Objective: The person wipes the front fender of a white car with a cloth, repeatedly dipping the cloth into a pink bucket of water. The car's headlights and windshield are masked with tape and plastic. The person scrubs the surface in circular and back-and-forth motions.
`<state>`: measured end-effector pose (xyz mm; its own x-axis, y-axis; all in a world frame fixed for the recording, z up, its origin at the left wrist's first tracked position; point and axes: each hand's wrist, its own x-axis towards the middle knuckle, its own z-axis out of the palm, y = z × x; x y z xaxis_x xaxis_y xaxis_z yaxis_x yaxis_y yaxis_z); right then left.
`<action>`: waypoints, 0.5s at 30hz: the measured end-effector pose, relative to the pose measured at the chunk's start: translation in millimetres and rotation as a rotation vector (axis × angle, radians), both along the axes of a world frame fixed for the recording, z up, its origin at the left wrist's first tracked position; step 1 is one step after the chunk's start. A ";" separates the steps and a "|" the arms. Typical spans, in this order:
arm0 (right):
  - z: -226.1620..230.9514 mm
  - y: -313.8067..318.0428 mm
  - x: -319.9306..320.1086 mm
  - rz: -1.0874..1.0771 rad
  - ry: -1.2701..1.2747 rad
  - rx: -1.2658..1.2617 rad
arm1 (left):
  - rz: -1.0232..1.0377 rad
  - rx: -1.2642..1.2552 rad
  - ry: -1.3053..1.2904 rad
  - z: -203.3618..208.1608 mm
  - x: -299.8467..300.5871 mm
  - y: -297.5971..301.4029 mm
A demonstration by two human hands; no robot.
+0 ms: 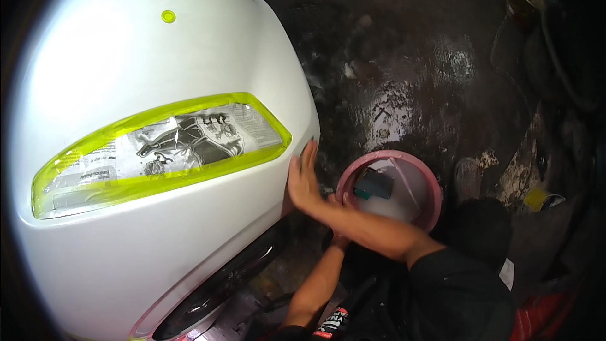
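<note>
A white car body panel (208,63) fills the left side, with a headlight area covered by newspaper (183,142) and edged in yellow-green masking tape (243,98). My right hand (304,180) lies against the panel's right edge, fingers stretched out and pointing away from me. Nothing shows in it, though its palm is turned from view. My left hand (341,238) is mostly hidden beneath my right forearm, beside the pink tub (435,192). Whether it holds anything is not visible. In the tub's cloudy water (404,199) is a dark grey rectangular piece (374,184).
A black tyre (218,287) sits under the panel's lower edge. Wet, dark floor (391,110) stretches beyond the tub. To the right are a yellow roll-like object (536,199) and, at the lower right, something red (541,319). A round yellow-green tape patch (168,16) marks the panel.
</note>
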<state>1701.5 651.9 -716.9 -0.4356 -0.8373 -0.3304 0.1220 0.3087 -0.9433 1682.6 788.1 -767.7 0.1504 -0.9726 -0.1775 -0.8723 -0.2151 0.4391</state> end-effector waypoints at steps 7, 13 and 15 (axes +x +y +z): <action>4.5 7.3 -19.5 0.143 0.031 -0.154 | 0.049 0.125 -0.172 2.7 -9.3 -6.6; -17.1 -69.0 -83.0 0.110 -0.307 -0.078 | -0.061 0.016 0.052 -20.0 11.8 0.4; 37.2 9.2 -30.4 0.153 -0.063 -0.319 | -0.027 -0.034 0.039 -15.9 6.1 -6.1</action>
